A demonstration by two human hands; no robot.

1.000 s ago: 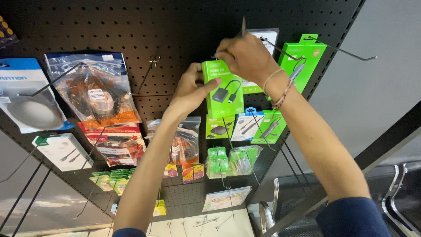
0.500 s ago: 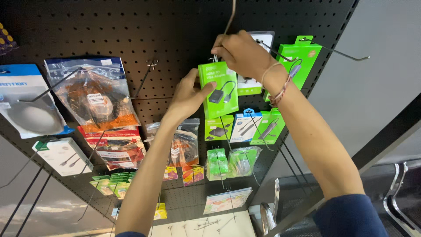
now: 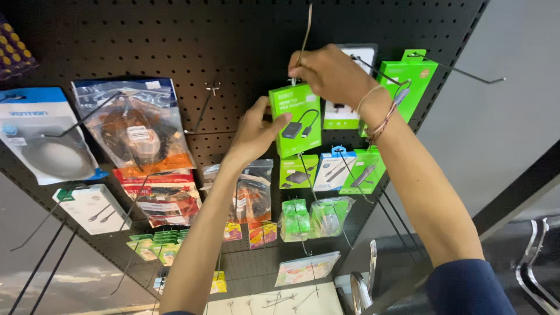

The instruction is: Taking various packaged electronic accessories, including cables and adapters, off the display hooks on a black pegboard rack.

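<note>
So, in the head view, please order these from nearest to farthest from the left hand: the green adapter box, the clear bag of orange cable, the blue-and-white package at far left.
1. The green adapter box: held by the left hand, on its right.
2. The clear bag of orange cable: to its left, on the pegboard.
3. The blue-and-white package: far left edge.

The small box [image 3: 295,119] was bright green with a black adapter pictured on it. The pegboard [image 3: 146,41] was black, dotted with even rows of holes. The tall box [image 3: 408,81] was the same green. A clear bag [image 3: 134,125] showed dark cable above an orange band. The flat pack [image 3: 41,137] was blue and white. The sleeve [image 3: 469,289] was navy, the wrist thread [image 3: 382,116] red and white.
</note>
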